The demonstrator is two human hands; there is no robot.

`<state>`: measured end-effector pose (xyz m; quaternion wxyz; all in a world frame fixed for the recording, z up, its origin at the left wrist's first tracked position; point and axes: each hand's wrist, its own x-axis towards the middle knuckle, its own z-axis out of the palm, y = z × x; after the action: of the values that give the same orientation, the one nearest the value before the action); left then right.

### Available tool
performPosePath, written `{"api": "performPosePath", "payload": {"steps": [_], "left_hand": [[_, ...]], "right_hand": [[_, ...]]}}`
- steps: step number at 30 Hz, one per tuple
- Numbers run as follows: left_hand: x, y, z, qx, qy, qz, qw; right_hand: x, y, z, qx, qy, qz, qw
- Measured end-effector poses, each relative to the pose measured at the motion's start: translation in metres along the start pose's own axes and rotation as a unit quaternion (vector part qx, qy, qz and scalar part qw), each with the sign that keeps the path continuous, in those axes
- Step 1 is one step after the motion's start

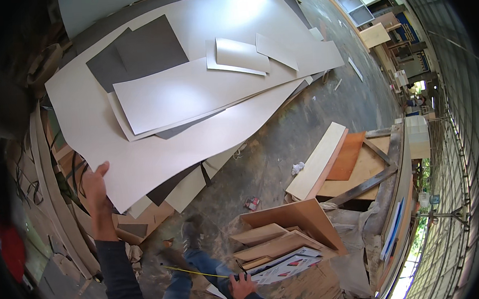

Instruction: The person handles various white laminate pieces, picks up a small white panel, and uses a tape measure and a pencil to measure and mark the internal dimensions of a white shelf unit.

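My left hand (96, 187) grips the near left corner of a large white laminate sheet (142, 169), thumb on top and fingers underneath, where I cannot see them. That edge of the sheet is lifted and bends in a wave. Lower down, in front of my legs, my right hand (243, 287) is closed on a tape measure. Its yellow blade (200, 273) sticks out to the left, and the hand mostly hides the case. On the large sheet lie smaller white offcuts (181, 93) and a dark grey piece (146, 51).
Brown boards (293, 223) lean together right of my legs, beside a printed sheet (290, 266). Beyond them, a long pale board (318, 158) rests on a wooden frame (381, 187). Scraps (145, 215) lie under the lifted sheet. A small red packet (252, 203) is on the floor.
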<state>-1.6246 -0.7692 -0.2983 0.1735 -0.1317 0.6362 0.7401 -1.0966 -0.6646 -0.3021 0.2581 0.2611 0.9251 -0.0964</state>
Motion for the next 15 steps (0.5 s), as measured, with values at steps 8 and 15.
{"api": "performPosePath", "payload": {"steps": [8,15], "left_hand": [[0.074,0.130,-0.007,-0.011,-0.143,-0.063,0.988],[0.072,0.206,0.018,0.112,-0.168,0.037,0.979]], "right_hand": [[-0.012,-0.003,0.008,0.017,0.028,0.022,0.999],[-0.016,-0.009,0.007,0.035,0.022,0.044,0.998]]}}
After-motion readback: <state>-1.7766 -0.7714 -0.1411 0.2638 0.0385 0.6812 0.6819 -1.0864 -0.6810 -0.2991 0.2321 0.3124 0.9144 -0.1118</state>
